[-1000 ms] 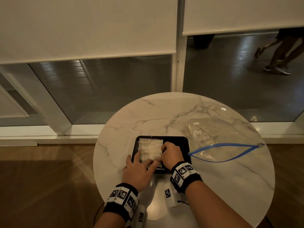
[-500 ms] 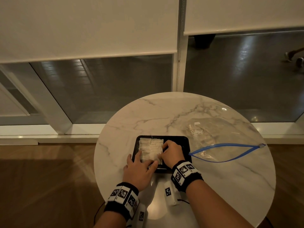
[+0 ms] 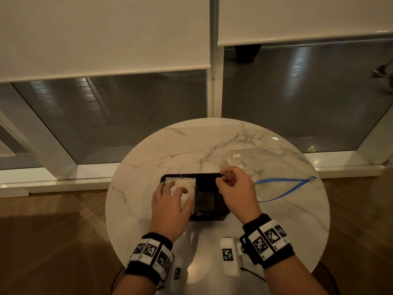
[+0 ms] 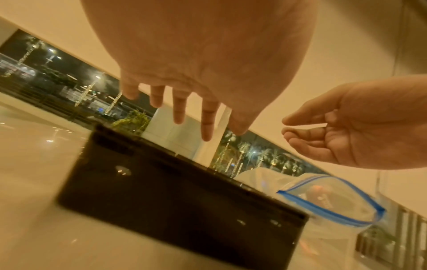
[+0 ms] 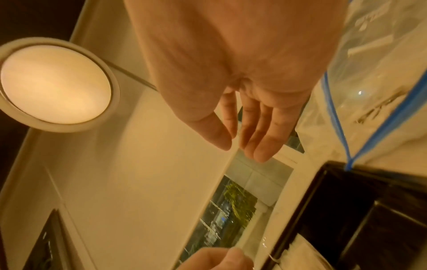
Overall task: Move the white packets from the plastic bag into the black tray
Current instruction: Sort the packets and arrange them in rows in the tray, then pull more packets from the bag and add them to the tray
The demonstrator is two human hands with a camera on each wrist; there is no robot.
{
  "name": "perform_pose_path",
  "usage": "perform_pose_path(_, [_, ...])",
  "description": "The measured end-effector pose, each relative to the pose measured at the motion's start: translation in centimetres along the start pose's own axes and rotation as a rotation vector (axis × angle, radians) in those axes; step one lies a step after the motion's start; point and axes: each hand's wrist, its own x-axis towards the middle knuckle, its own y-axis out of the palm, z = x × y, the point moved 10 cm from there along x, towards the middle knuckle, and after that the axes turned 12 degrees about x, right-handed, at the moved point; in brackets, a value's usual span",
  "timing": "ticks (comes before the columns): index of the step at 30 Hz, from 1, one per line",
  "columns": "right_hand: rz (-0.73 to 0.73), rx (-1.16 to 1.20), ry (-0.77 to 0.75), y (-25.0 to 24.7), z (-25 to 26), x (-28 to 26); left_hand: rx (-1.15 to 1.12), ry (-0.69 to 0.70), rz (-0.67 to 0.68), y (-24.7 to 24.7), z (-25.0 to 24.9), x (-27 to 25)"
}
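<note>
Black rectangular plastic tray (image 3: 209, 217): white packets (image 3: 185, 185) loaded in its 9 o'clock half.
Left hand (image 3: 170, 206) rests flat on them, fingers spread; right hand (image 3: 236, 191) hovers loosely curled, empty. Clear blue-zip plastic bag (image 3: 274, 173) lies at 3 o'clock.

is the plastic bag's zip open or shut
Open: the plastic bag's blue zip strips spread apart into a wide loop, gaping in the left wrist view.

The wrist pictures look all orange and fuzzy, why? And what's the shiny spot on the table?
Left wrist view: warm light tints everything, and the black tray is smeared by motion blur. Right wrist view: a round ceiling lamp glows bright. Head view: that shiny spot on the table is glare, likely from a lamp.
</note>
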Motion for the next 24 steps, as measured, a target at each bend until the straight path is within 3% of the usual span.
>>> perform_pose_path(2, [-0.035,0.088,-0.002,-1.9,0.6,-0.2,-0.107,0.090,-0.062,-1.2,-2.7,0.3])
perform_pose_path(6, [-0.196,0.118,-0.054,-6.2,1.1,-0.8,-0.196,0.287,-0.035,-1.7,-9.3,0.5])
perform_pose_path(8, [-0.282,0.048,-0.098,-8.3,0.6,-1.0,-0.151,0.390,0.002,-1.0,-12.5,0.5])
perform_pose_path(11, [-0.343,-0.155,-0.101,-10.4,-0.6,-1.1,0.029,0.435,0.154,1.8,-15.0,1.2])
perform_pose_path(15, [-0.193,-0.532,0.059,-10.6,-3.1,-0.4,0.297,0.458,0.277,4.4,-16.1,2.1])
perform_pose_path(19, [0.076,-1.032,0.200,-9.5,-4.4,-0.2,0.163,0.415,0.157,2.5,-16.4,3.6])
perform_pose_path(21, [0.138,-1.084,0.265,-9.2,-4.7,-0.1,0.100,0.389,0.099,1.4,-16.2,4.3])
perform_pose_path(24, [0.169,-0.965,0.333,-8.2,-4.7,0.9,0.077,0.387,0.065,0.5,-16.2,4.4])
